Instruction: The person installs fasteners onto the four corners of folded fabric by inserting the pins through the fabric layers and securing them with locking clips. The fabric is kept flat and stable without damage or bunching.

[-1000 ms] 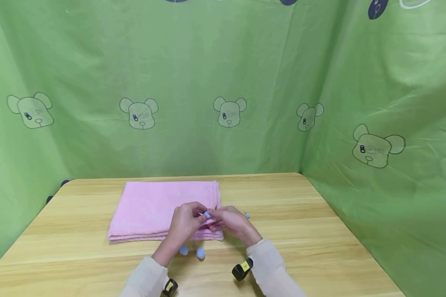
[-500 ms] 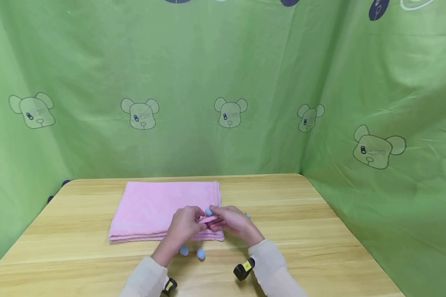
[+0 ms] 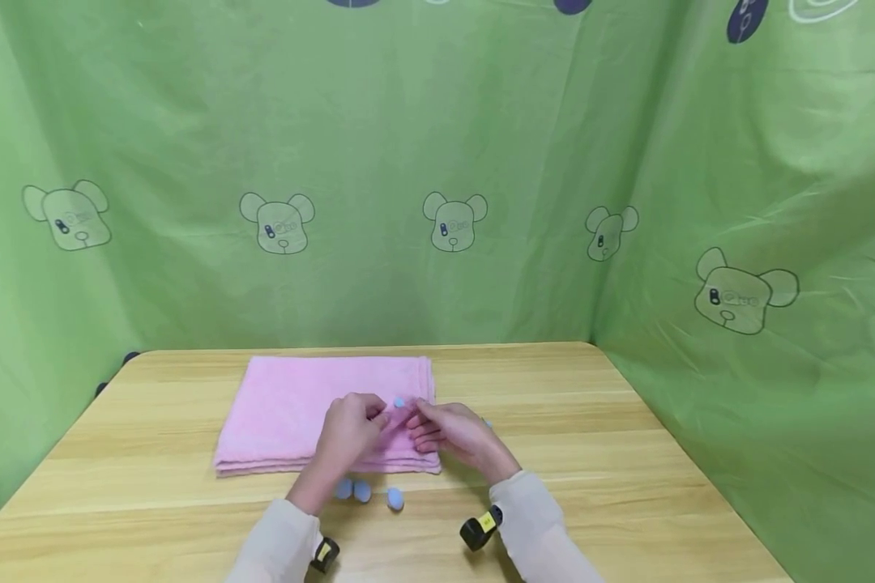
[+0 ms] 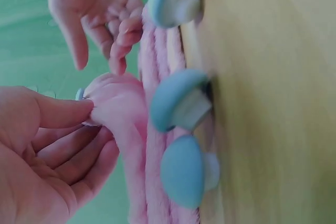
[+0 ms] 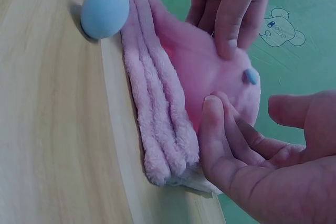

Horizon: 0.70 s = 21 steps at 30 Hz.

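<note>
A folded pink towel lies on the wooden table, its near right part raised in a puckered fold. My left hand pinches that fold between thumb and fingers, as the left wrist view shows. On the fold sits a small blue cap; what is beneath it is hidden. My right hand is beside the fold, thumb apart from the loosely bent fingers, with nothing held. Those fingertips are at the cloth; whether they touch it I cannot tell. Three mushroom-shaped pieces with blue caps and pale stems, one a mushroom piece, stand before the towel.
Another small blue piece shows just beyond my right hand, partly hidden. The wooden table reaches out to both sides. Green curtains with bear-head drawings hang behind and at the sides.
My right thumb and fingers have come off the blue cap, which now shows on the fold. My left hand has shifted left, uncovering a third blue piece in the head view.
</note>
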Each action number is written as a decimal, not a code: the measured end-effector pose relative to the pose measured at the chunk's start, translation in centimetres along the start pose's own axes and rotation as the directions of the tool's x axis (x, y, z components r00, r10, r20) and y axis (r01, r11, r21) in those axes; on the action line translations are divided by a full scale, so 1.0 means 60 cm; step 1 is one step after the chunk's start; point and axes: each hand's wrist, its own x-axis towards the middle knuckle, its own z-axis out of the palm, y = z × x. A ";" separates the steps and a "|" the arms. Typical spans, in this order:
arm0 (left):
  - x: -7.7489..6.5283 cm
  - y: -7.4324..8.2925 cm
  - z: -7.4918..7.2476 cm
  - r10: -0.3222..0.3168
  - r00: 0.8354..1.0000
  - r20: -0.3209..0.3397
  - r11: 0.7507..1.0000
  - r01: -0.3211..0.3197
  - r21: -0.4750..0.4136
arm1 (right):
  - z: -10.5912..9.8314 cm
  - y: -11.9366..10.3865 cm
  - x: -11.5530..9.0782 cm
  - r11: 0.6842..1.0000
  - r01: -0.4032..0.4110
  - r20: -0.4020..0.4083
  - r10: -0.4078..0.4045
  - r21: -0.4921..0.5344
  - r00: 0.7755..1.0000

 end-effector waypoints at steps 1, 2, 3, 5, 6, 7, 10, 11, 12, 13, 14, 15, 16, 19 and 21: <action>0.002 -0.002 -0.002 -0.023 1.000 -0.005 1.000 0.023 -0.007 | -0.001 0.000 0.000 1.000 0.000 -0.002 0.000 -0.005 1.000; 0.003 -0.004 -0.005 -0.047 0.999 -0.005 0.999 0.047 -0.018 | -0.001 0.001 0.000 1.000 0.000 -0.006 0.000 -0.011 1.000; 0.005 -0.006 -0.008 -0.068 0.998 -0.008 0.997 0.068 -0.029 | -0.002 0.001 0.000 1.000 -0.001 -0.009 0.001 -0.017 1.000; 0.009 -0.010 -0.014 -0.119 0.993 -0.012 0.992 0.118 -0.048 | -0.003 0.001 0.001 1.000 -0.001 -0.017 0.000 -0.022 1.000; 0.011 -0.013 -0.017 -0.142 0.990 -0.017 0.988 0.141 -0.060 | -0.003 0.001 0.001 1.000 0.000 -0.020 0.000 -0.023 1.000; 0.013 -0.016 -0.020 -0.160 0.987 -0.024 0.985 0.158 -0.067 | -0.003 0.001 0.001 1.000 -0.001 -0.023 0.001 -0.023 1.000; 0.017 -0.025 -0.031 -0.209 0.977 -0.048 0.972 0.202 -0.118 | -0.003 0.000 0.001 1.000 -0.004 -0.027 0.003 -0.020 1.000; 0.018 -0.029 -0.034 -0.223 0.973 -0.057 0.967 0.214 -0.138 | -0.003 0.000 0.001 1.000 -0.005 -0.027 0.004 -0.019 1.000; 0.019 -0.033 -0.038 -0.238 0.969 -0.064 0.961 0.225 -0.159 | -0.003 0.000 0.000 1.000 -0.006 -0.028 0.006 -0.017 1.000; 0.020 -0.037 -0.041 -0.253 0.965 -0.072 0.956 0.237 -0.174 | -0.003 -0.001 0.000 1.000 -0.007 -0.027 0.007 -0.017 1.000; 0.022 -0.041 -0.044 -0.264 0.961 -0.082 0.951 0.245 -0.190 | -0.004 -0.001 -0.001 1.000 -0.009 -0.027 0.008 -0.016 1.000; 0.023 -0.045 -0.048 -0.277 0.957 -0.089 0.946 0.255 -0.202 | -0.003 -0.002 -0.001 1.000 -0.009 -0.028 0.008 -0.014 1.000; 0.023 -0.050 -0.051 -0.290 0.952 -0.098 0.940 0.264 -0.215 | -0.003 -0.003 -0.001 1.000 -0.010 -0.030 0.009 -0.013 1.000; 0.025 -0.065 -0.061 -0.330 0.937 -0.113 0.923 0.294 -0.249 | -0.002 -0.004 -0.002 1.000 -0.015 -0.035 0.015 -0.011 0.999; 0.024 -0.072 -0.066 -0.355 0.929 -0.109 0.910 0.316 -0.270 | -0.002 -0.005 -0.003 1.000 -0.019 -0.039 0.019 -0.011 0.999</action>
